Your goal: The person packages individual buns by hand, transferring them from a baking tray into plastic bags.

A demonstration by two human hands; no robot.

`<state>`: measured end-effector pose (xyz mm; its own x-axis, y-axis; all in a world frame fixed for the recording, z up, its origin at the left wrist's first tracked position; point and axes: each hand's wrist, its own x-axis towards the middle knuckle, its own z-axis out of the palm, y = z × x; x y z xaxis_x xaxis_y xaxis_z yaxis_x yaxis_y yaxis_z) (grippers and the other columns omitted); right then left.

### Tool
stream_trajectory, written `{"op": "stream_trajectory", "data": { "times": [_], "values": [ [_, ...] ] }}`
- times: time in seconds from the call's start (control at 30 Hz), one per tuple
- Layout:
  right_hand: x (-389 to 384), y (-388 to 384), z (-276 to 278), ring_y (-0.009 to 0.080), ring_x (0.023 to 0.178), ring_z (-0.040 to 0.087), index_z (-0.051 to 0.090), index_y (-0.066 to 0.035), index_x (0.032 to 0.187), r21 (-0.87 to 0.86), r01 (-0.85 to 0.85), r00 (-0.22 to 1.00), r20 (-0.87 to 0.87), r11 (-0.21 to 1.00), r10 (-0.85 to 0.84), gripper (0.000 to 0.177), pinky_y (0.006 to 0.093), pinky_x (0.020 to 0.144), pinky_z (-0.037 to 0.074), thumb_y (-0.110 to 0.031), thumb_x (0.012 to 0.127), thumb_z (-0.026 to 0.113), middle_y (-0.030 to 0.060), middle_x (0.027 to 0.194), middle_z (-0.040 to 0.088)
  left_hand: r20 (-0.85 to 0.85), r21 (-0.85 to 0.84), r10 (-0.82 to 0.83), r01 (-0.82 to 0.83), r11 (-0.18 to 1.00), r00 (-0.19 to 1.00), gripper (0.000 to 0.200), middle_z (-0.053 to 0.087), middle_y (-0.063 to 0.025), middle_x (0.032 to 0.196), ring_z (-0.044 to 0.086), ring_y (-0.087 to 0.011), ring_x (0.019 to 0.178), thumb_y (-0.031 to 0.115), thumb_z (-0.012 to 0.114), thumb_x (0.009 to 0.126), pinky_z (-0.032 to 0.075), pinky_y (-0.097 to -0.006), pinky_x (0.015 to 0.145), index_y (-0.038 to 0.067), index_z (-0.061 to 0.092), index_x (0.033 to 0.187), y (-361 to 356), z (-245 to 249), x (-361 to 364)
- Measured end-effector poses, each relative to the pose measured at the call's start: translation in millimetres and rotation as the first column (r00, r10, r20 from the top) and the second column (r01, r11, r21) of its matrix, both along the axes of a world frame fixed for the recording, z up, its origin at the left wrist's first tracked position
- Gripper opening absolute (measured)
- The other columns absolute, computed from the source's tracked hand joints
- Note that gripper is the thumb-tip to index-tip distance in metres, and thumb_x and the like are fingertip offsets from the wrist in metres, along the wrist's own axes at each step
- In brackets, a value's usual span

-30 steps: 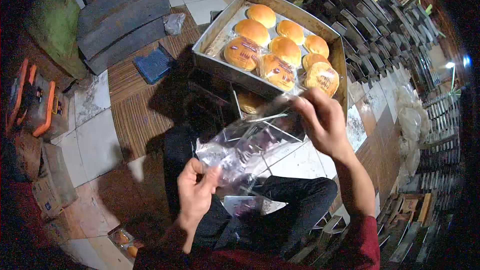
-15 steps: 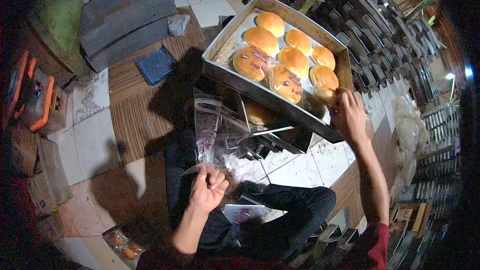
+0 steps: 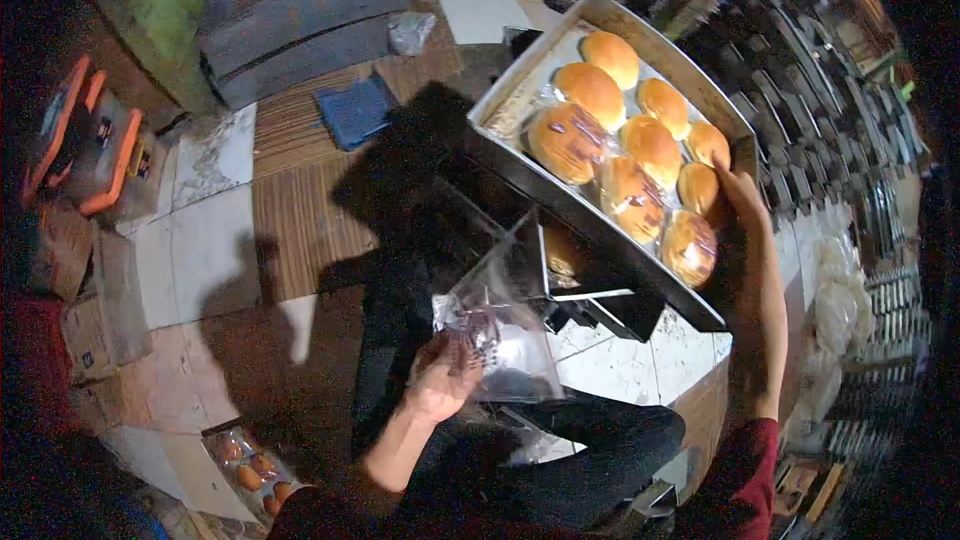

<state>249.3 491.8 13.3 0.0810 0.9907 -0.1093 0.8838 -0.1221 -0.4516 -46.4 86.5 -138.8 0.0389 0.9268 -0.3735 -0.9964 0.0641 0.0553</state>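
Observation:
My left hand is closed on a clear plastic bag with dark print, held above my lap; its fingers are partly blurred. My right hand reaches over the right side of a metal baking tray, its fingers curled against the outer side of a plain golden bun. Its thumb is hidden. Along the tray's near side lie three buns in printed clear wrappers, one of them a wrapped bun at the near right corner. Several unwrapped buns, including a bun, sit behind them.
Beneath the tray stands another tray with a bun inside. Packed buns lie at lower left. A blue mat, orange-edged crates and a crumpled plastic bag are on the floor. Dark metal stacks fill the right.
My right hand has moved from the tray's near right corner to a plain bun behind it. A third wrapped bun now shows at that corner. The bag in my left hand has swung right.

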Motion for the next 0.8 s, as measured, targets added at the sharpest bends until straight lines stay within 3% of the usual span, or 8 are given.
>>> {"op": "stream_trajectory", "data": {
  "times": [0.2, 0.33, 0.43, 0.5, 0.53, 0.63, 0.7, 0.8],
  "values": [
    [-19.4, -49.5, 20.0, 0.0195, 0.09, 0.058, 0.05, 0.004, 0.11, 0.025, -0.31, 0.691, -0.681, 0.95, 0.243, 0.048, 0.0318, 0.078, 0.047, -0.035, 0.083, 0.056, 0.0122, 0.102, 0.058, 0.068, 0.049, 0.053, -0.056, 0.997, 0.996, 0.006, 0.061, -0.0046, 0.085, 0.059, -0.0151, 0.075, 0.01, 0.054, 0.085, 0.051, -0.0325, 0.071, 0.006, 0.058, 0.088, 3.7, 4.3, -3.5],
    [-16.9, -89.3, 51.3, 0.0232, 0.101, 0.055, 0.04, -0.001, 0.122, -0.044, -0.222, 0.263, -0.965, 0.974, 0.016, 0.051, 0.0392, 0.083, 0.047, -0.034, 0.085, 0.051, 0.0147, 0.114, 0.053, -0.273, -0.142, 0.102, -0.145, 0.979, 0.957, 0.008, 0.06, -0.0034, 0.081, 0.056, -0.0128, 0.069, 0.011, 0.059, 0.083, 0.047, -0.0264, 0.059, 0.005, 0.057, 0.089, 4.8, 23.3, 12.1],
    [-36.0, -187.7, 80.3, 0.0226, 0.104, 0.053, 0.041, -0.005, 0.123, 0.018, -0.176, 0.272, -0.96, 0.984, 0.066, 0.049, 0.0385, 0.086, 0.046, -0.039, 0.087, 0.044, 0.0138, 0.118, 0.05, -0.437, 0.077, 0.151, -0.131, 0.988, 0.886, 0.009, 0.059, -0.0032, 0.08, 0.055, -0.0109, 0.069, 0.008, 0.059, 0.083, 0.047, -0.0243, 0.06, 0.004, 0.057, 0.09, 2.6, 32.7, 15.1],
    [-44.5, -249.1, 62.2, 0.0233, 0.107, 0.05, 0.041, -0.007, 0.123, 0.062, -0.199, 0.337, -0.933, 0.978, 0.128, 0.046, 0.0387, 0.089, 0.043, -0.037, 0.088, 0.044, 0.0132, 0.118, 0.049, -0.816, 0.069, 0.063, -0.011, 0.998, 0.575, 0.01, 0.059, -0.0031, 0.08, 0.054, -0.0083, 0.07, 0.006, 0.058, 0.083, 0.045, -0.0217, 0.062, 0.003, 0.056, 0.092, 5.1, 40.0, 17.9],
    [-34.7, -264.1, 39.8, 0.0222, 0.106, 0.048, 0.035, -0.005, 0.121, 0.001, -0.191, 0.745, -0.651, 0.982, 0.146, 0.061, 0.035, 0.09, 0.041, -0.021, 0.072, 0.068, 0.0117, 0.114, 0.047, -0.918, 0.055, 0.012, 0.098, 0.994, 0.395, 0.013, 0.059, -0.003, 0.082, 0.054, -0.0076, 0.075, 0.004, 0.058, 0.083, 0.045, -0.0204, 0.066, 0.001, 0.056, 0.095, 2.4, 62.5, 15.6],
    [-62.5, -350.5, 37.0, 0.0228, 0.112, 0.041, 0.023, -0.006, 0.126, -0.044, -0.399, 0.602, -0.766, 0.916, 0.225, 0.09, 0.0334, 0.095, 0.035, -0.014, 0.058, 0.081, 0.0123, 0.119, 0.04, -0.914, 0.12, 0.005, 0.258, 0.959, 0.406, 0.017, 0.06, -0.003, 0.084, 0.056, -0.0088, 0.079, 0.004, 0.059, 0.082, 0.045, -0.0212, 0.07, 0.0, 0.056, 0.098, -10.7, 90.4, 10.9],
    [-56.2, -373.6, 18.3, 0.0209, 0.109, 0.044, 0.026, -0.003, 0.128, -0.154, -0.3, 0.535, -0.845, 0.941, 0.032, 0.086, 0.0338, 0.093, 0.037, -0.017, 0.061, 0.079, 0.0126, 0.115, 0.045, -0.99, -0.042, -0.102, 0.498, 0.866, 0.094, 0.015, 0.061, -0.0041, 0.085, 0.056, -0.0083, 0.08, 0.008, 0.059, 0.082, 0.046, -0.0225, 0.07, 0.0, 0.059, 0.094, -21.3, 108.6, -15.4],
    [-35.0, -389.0, 5.7, 0.0184, 0.107, 0.046, 0.029, -0.004, 0.127, -0.219, -0.25, 0.103, -0.974, 0.943, -0.199, 0.086, 0.0323, 0.09, 0.039, -0.029, 0.061, 0.078, 0.0084, 0.114, 0.047, -0.981, -0.175, -0.196, 0.507, 0.844, -0.012, 0.014, 0.063, -0.0042, 0.079, 0.057, -0.0078, 0.072, 0.012, 0.061, 0.082, 0.046, -0.0217, 0.065, -0.001, 0.062, 0.085, -35.7, 103.8, -44.7]
  ]
}}
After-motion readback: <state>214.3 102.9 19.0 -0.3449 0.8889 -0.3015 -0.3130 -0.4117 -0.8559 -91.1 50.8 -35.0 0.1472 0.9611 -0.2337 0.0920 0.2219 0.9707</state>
